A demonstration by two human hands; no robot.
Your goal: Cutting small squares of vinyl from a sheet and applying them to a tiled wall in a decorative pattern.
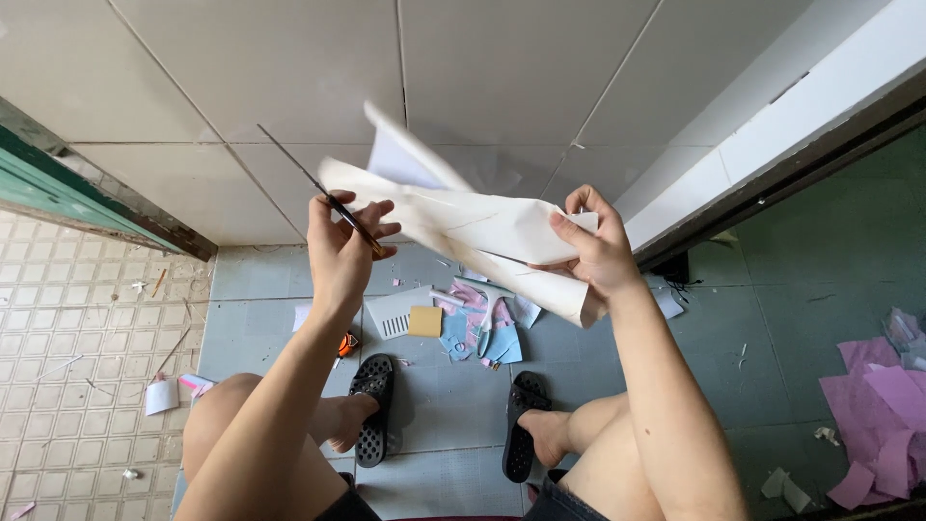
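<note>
While folded, paper [482, 232] hides scissors' [333, 201] tips

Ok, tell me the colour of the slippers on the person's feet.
Black, with small perforated holes: the rubber slippers, seen best in the head view, resting on the grey floor tiles.

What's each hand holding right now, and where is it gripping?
Left hand grips scissors by the handles; right hand pinches the folded white paper at its right edge.
</note>
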